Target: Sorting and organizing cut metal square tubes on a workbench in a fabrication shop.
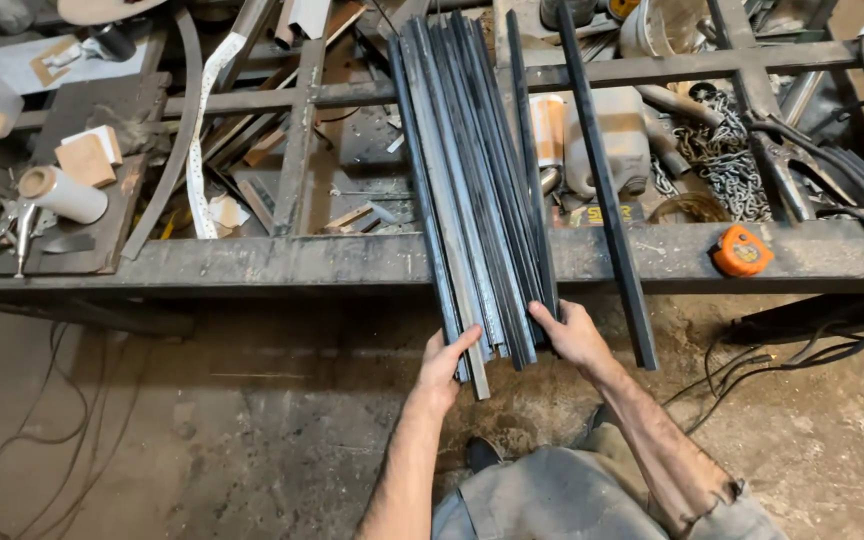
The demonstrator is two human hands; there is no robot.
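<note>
Gripping the near ends of the steel bars [472, 190], the left hand [442, 368] and right hand [574, 335] close around a bundle lying across the desk [252, 262] frame. One loose bar [602, 180] lies just beside. The overhanging ends could splay or slide off, since nothing ties them

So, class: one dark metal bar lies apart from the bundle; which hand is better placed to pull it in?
Probably the right hand: the lone bar lies just to its right, while the left hand grips the bundle's far side.
</note>
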